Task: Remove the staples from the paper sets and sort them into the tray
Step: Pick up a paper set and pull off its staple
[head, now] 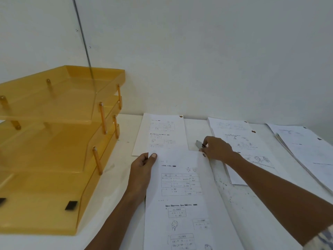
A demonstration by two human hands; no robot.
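Observation:
A printed paper set lies lengthwise in front of me on the white table. My left hand pinches its far left corner, thumb on top. My right hand is at the set's far right corner and grips a small grey metal tool, likely a staple remover. A yellow translucent three-tier tray stands at the left.
Another paper set lies just beyond, against the wall. More sets are spread to the right, and a further pile sits at the far right. A glass panel edge rises behind the tray.

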